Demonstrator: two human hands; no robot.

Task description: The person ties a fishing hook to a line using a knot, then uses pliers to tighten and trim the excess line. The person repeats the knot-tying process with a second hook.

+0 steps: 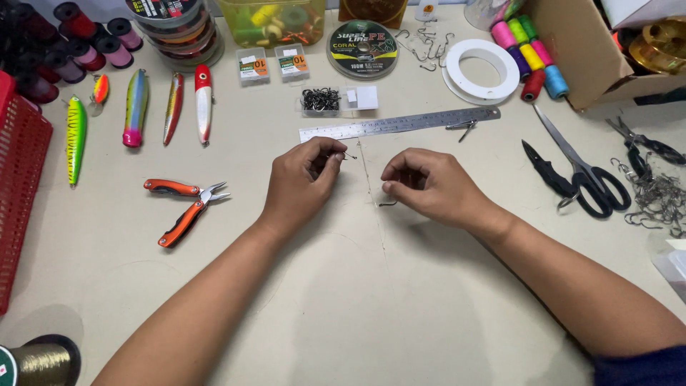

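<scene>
At the centre of the frame the left hand [304, 179] pinches a small dark metal fishing hook [348, 155] between fingertips, while the right hand [429, 184] is curled shut on a second small hook [388, 204] peeking out beneath it. The hands sit near each other but apart, a thin pale line [368, 171] running between them. A long steel ruler [400, 124] lies just above, orange-handled folding pliers [187, 204] to the left.
</scene>
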